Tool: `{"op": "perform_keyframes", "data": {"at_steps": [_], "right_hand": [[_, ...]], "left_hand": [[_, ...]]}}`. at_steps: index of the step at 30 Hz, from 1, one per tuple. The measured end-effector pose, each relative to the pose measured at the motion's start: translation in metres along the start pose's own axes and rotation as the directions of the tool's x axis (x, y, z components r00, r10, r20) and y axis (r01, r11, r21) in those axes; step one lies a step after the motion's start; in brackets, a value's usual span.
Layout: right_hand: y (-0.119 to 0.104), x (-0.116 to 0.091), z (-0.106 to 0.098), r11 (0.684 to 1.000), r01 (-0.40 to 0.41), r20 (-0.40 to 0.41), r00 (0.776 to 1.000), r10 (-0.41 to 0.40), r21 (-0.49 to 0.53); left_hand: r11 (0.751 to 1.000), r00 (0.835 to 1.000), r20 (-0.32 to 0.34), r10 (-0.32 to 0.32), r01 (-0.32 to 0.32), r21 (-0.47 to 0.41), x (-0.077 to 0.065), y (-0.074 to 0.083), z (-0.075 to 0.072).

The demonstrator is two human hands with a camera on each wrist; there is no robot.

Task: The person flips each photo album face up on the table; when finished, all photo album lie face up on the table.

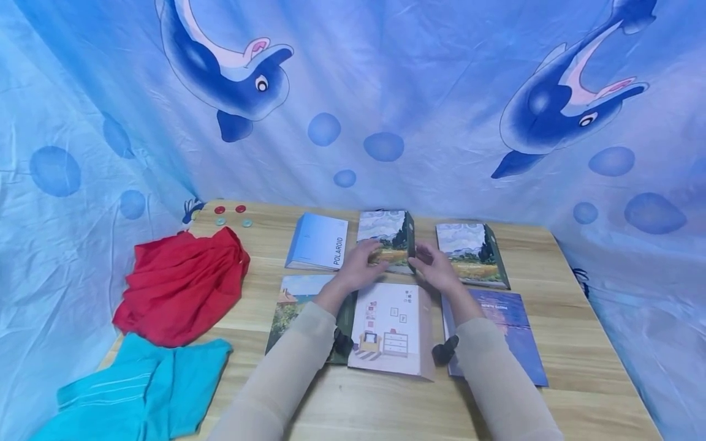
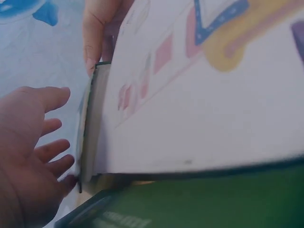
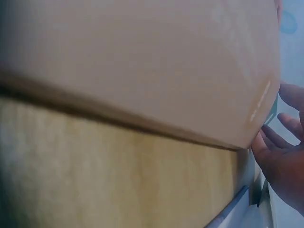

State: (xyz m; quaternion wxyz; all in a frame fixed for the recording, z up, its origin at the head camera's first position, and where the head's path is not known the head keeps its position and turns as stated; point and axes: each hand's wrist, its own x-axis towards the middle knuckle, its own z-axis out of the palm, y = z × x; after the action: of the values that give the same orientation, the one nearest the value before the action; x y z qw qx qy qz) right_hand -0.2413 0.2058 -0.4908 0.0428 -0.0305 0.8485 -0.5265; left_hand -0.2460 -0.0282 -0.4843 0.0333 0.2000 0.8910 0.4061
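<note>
A photo album (image 1: 384, 225) with a painted landscape cover lies at the middle back of the table, its dark spine to the right. My left hand (image 1: 361, 264) is over its left front part, fingers spread; in the left wrist view the left hand (image 2: 33, 142) has loosely bent fingers beside the album's edge. At the spine side, my right hand (image 1: 437, 267) touches the album with its fingertips. The right wrist view shows that right hand (image 3: 285, 147) with relaxed fingers, partly behind a pale album (image 3: 156, 61). Just in front lies a white album (image 1: 386, 331) with a furniture drawing.
A blue Polaroid album (image 1: 318, 240) stands left, a matching landscape album (image 1: 469, 251) right. Nearer are a green landscape album (image 1: 281, 324) and a purple-blue album (image 1: 521, 337). Red cloth (image 1: 182, 288) and turquoise cloth (image 1: 149, 386) lie left, with small discs (image 1: 240, 209) behind.
</note>
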Motion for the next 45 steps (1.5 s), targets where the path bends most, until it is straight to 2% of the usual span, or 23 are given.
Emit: {"op": "perform_keyframes", "data": {"at_steps": [4,8,12,20,26,33,36,45], "right_hand": [[0.003,0.001,0.002,0.999,-0.023,0.006,1.0,0.023,0.024],[0.005,0.002,0.003,0.998,-0.048,0.014,0.999,0.048,0.041],[0.006,0.003,0.002,0.995,-0.08,-0.006,0.997,0.081,0.051],[0.0,0.006,0.003,0.979,-0.14,-0.041,0.988,0.147,0.148],[-0.003,0.008,0.003,0.971,-0.156,-0.033,0.986,0.165,0.181],[-0.004,0.009,0.002,0.945,-0.179,-0.002,0.982,0.187,0.274],[-0.004,0.009,0.002,0.945,-0.182,0.006,0.982,0.187,0.272],[-0.008,0.007,-0.003,0.972,-0.167,0.058,0.985,0.159,0.168]], "left_hand": [[0.999,1.0,-0.006,-0.03,0.03,0.037,0.002,-0.004,0.004],[0.997,0.998,-0.021,-0.06,0.061,0.038,0.005,-0.009,0.006],[0.997,0.997,-0.04,-0.067,0.068,0.032,0.005,-0.01,0.007],[0.994,0.994,-0.045,-0.101,0.102,0.027,0.005,-0.008,0.008],[0.995,0.995,-0.044,-0.089,0.091,0.041,0.007,-0.007,0.011],[0.996,0.995,-0.043,-0.088,0.089,0.022,0.008,-0.006,0.014],[0.995,0.995,-0.032,-0.096,0.097,0.009,0.008,-0.006,0.015],[0.995,0.995,-0.012,-0.099,0.099,-0.001,0.008,-0.005,0.014]]}}
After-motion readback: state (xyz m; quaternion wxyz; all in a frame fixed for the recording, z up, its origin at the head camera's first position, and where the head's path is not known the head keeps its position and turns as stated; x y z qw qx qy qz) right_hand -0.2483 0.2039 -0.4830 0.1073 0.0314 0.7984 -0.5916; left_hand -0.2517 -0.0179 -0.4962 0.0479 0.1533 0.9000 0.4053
